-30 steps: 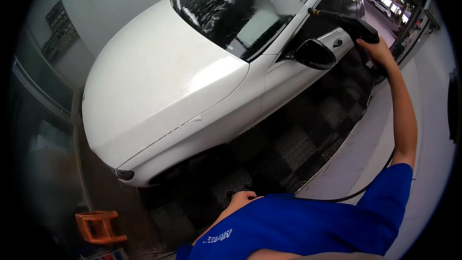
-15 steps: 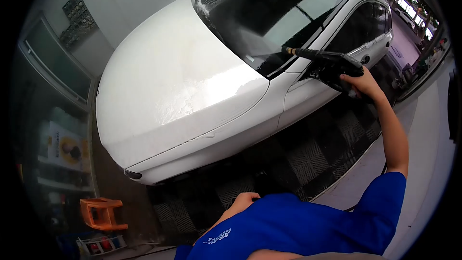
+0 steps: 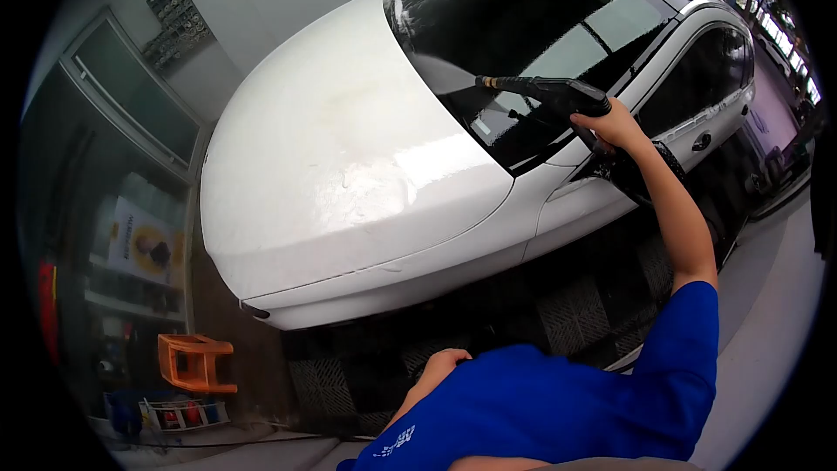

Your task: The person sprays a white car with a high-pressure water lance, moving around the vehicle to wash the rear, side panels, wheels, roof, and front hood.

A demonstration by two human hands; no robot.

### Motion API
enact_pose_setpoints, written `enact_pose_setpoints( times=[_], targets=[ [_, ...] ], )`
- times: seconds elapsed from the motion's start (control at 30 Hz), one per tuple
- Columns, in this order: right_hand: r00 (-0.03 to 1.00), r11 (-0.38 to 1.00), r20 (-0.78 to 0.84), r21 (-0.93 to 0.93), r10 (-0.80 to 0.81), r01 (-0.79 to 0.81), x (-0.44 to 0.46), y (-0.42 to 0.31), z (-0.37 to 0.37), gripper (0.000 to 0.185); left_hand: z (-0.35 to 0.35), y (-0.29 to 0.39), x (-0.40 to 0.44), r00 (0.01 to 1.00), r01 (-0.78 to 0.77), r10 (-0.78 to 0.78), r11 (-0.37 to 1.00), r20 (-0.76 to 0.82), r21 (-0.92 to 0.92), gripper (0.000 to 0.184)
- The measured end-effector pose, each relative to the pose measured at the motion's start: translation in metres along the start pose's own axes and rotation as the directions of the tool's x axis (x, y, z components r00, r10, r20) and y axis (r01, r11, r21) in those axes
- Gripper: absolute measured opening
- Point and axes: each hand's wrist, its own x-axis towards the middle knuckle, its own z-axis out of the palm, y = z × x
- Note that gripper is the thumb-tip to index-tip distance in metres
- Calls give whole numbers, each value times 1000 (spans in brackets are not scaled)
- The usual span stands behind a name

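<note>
My right hand (image 3: 615, 124) is closed around the grip of a black pressure washer gun (image 3: 558, 92), out at arm's length over the base of the windshield. From its brass-coloured tip a fan of water spray (image 3: 440, 75) blows left onto the glass and the rear of the hood. The white car (image 3: 349, 148) is wet, with streaks of water on its hood. Low in front of my blue shirt (image 3: 558, 401), my left hand (image 3: 445, 368) has its fingers curled in; whatever lies inside them is hidden.
Dark ribbed floor tiles (image 3: 571, 318) run along the car's near side. An orange stool (image 3: 196, 362) and a rack with bottles (image 3: 185, 414) stand at the lower left. Behind the hood are a wall and a glass door (image 3: 131, 92).
My right hand has carried the gun left and slightly up, so the spray now reaches the hood's rear edge. The view has shifted; my left hand stays by my body.
</note>
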Motion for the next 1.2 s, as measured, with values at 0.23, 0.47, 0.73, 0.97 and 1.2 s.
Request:
enact_pose_setpoints(
  times=[0.23, 0.47, 0.73, 0.97, 1.2],
  targets=[
    [999, 998, 5, -51, -40, 40, 2, -31, 4, 37, -4, 10, 2, 995, 98, -98, 995, -8, 11, 30],
    [959, 988, -283, -148, 0, -44, 24, -25, -105, 35, -10, 4, 10, 997, 75, -74, 988, 14, -137, 32],
    [796, 947, -583, -137, 160, -291, 66, -1, -210, 49, -13, -35, 12, 980, 42, -59, 995, -192, -90, 41],
    [968, 997, -240, -17, 70, -76, 98, -27, -99, 37, -21, -37, 8, 967, -40, 38, 999, -252, -4, 37],
    [993, 997, 91, -23, 77, -75, 130, -65, 18, 34, -25, -37, -6, 947, -75, 88, 996, -309, 52, 24]
  ],
)
